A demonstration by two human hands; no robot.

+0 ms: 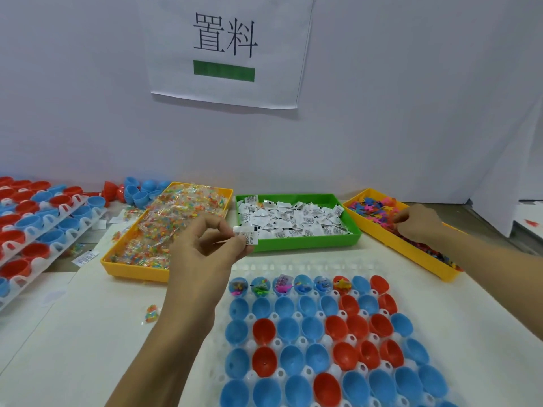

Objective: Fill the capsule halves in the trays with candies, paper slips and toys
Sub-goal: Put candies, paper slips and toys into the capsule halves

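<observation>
A white tray in front of me holds rows of blue and red capsule halves. Several halves in its far row contain items; the other rows look empty. My left hand hovers above the tray's far left corner and pinches a white paper slip. My right hand reaches into the yellow bin of small colourful toys at the right, fingers curled down among them; whether it holds one is hidden. A green bin holds paper slips. A yellow bin holds candy packets.
Stacked white trays of red and blue capsule halves lie at the left. Loose blue and red halves sit behind the candy bin. A stray candy packet and slips lie on the table. A wall with a paper sign closes the back.
</observation>
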